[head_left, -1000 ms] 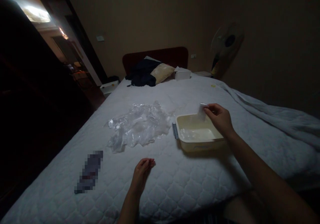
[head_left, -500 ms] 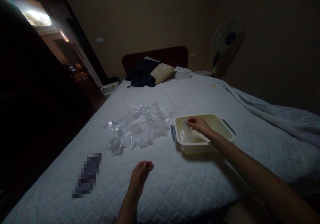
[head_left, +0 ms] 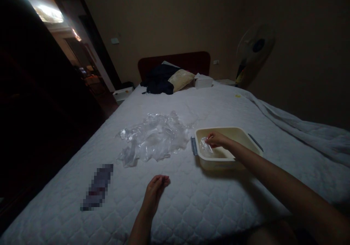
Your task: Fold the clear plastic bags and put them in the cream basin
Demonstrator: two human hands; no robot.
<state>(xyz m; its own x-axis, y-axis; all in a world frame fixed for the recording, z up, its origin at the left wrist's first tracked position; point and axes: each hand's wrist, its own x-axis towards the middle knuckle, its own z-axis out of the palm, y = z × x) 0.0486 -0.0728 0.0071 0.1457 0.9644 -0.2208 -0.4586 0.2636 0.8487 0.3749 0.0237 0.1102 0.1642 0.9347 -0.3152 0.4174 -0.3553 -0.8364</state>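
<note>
In the head view my right hand point(head_left: 217, 140) reaches into a cream plastic tub point(head_left: 218, 164) with grey side handles. Its fingers pinch a clear plastic bag point(head_left: 205, 148) that hangs at the tub's left inner side. My left hand point(head_left: 155, 189) hovers over or rests on the quilted bed, left of the tub, its fingers curled together with nothing visible in them. Beyond it, a loose pile of clear plastic bags point(head_left: 153, 137) is spread on the bed, beside the tub's left handle.
A pixelated dark item point(head_left: 97, 188) lies on the white quilted mattress point(head_left: 188, 201) at the left. Near the headboard are dark clothes point(head_left: 161, 79), a beige pillow point(head_left: 181, 79) and a white box point(head_left: 203, 82). A bunched sheet point(head_left: 300, 128) runs along the right, near a standing fan point(head_left: 257, 45).
The view has shifted slightly, so the scene sits a little further right. My right hand stays in the tub, with the plastic bag beneath its fingers changing shape. My left hand stays nearly still.
</note>
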